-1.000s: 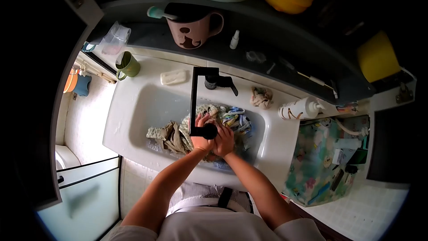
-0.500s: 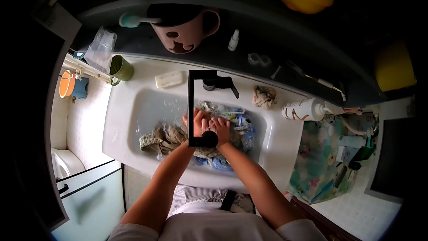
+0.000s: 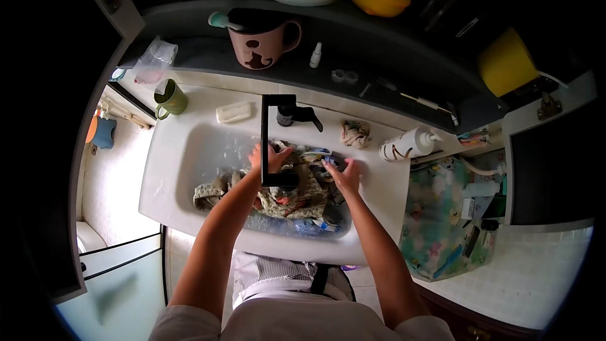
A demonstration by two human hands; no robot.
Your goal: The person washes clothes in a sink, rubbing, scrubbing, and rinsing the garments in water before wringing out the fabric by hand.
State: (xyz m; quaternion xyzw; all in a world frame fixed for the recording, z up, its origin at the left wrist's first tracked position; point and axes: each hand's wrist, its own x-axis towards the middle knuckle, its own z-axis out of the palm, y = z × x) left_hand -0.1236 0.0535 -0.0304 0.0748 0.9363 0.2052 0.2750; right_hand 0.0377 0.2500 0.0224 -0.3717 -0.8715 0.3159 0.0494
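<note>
Wet patterned clothes lie heaped in the water of a white sink. My left hand is at the upper left of the heap, fingers apart, partly behind the black faucet. At the heap's right side, my right hand has its fingers spread and touches the edge of the cloth. Neither hand grips anything that I can see. A brown piece of cloth reaches out to the left side of the sink.
On the sink's back rim are a green cup, a soap bar, a crumpled cloth and a pump bottle. A dark shelf above holds a pink mug.
My hands were close together on the middle of the clothes and have moved apart, the right one to the right. The heap has shifted and spread. The camera view has also shifted.
</note>
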